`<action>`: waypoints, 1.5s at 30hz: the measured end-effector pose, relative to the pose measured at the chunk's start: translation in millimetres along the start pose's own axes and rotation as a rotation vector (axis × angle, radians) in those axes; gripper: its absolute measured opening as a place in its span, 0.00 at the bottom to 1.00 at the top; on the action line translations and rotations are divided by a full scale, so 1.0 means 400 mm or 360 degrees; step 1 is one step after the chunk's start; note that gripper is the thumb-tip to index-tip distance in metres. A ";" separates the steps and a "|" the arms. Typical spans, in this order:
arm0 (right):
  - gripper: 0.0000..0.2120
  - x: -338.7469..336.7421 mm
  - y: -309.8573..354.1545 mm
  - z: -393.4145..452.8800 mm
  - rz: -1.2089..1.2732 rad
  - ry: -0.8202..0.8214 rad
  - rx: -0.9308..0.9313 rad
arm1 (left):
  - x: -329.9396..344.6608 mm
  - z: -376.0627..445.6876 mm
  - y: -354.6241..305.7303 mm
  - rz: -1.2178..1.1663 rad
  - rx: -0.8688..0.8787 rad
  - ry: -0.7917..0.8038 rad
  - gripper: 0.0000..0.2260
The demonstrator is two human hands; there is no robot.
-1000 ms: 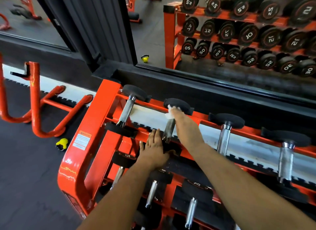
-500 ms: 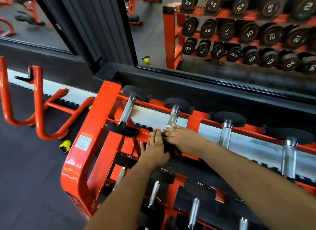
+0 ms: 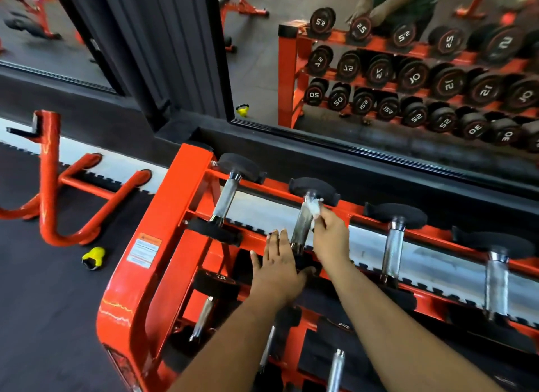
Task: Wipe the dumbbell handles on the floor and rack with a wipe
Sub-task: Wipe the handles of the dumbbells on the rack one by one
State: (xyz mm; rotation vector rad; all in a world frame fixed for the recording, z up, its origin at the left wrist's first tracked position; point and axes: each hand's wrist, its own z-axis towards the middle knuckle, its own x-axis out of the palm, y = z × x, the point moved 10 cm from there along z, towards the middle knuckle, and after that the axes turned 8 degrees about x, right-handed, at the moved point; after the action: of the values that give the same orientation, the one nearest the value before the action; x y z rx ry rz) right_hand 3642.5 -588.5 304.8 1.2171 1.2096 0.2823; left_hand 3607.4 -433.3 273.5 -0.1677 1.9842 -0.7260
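Since the frame half a second earlier, the right hand [image 3: 331,238] has travelled back up the dumbbell handle [image 3: 303,225], from the near end beside the left hand toward the far end, carrying the wipe [image 3: 314,210] with it. The left hand [image 3: 277,270] has not shifted.

Right hand: fingers curled, pinching the white wipe against the right side of the chrome handle, close under the far head [image 3: 313,187]. The wipe appears bunched and covers only part of the shaft.

Left hand: fingers straight and released, palm lying flat on the near head of the same dumbbell at the front rail of the top tier; the head itself is hidden under the hand.

Location: the dumbbell is second from the left end of the orange rack [image 3: 163,231], top tier, spanning back rail to front rail. The neighbouring dumbbell [image 3: 224,199] at the left end and two more toward the right end show bare handles.

Risks, as judged:
- Bunched wipe held on one side may leave the underside and left face of the handle unwiped.
- Pinch is light; the wipe could slip free and drop through the rails to the lower tier.
- Stroking toward the far head may jam fingertips against it.
- If the flat left hand lifts, the dumbbell may roll or slide in its cradle under the rubbing.
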 end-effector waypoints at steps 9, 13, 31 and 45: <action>0.09 0.087 -0.059 -0.011 0.1483 0.0490 0.1059 | -0.001 0.000 -0.004 0.0012 0.0008 -0.0006 0.45; 0.14 0.122 -0.047 0.004 0.1324 0.0674 0.1057 | -0.003 -0.003 -0.004 0.0005 0.0003 -0.0017 0.45; 0.10 0.017 -0.039 0.024 0.0364 0.0369 0.0413 | -0.003 -0.002 -0.001 -0.0006 -0.0047 -0.0016 0.46; 0.29 0.085 0.111 -0.054 -0.1849 0.0389 -0.1651 | 0.002 0.004 0.008 -0.0020 -0.0083 -0.0032 0.46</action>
State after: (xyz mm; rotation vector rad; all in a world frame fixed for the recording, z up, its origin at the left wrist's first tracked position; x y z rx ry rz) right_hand 3656.7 -534.2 325.4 -0.4777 1.4800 0.1260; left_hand 3609.0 -431.9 270.6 -0.2181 1.9855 -0.6783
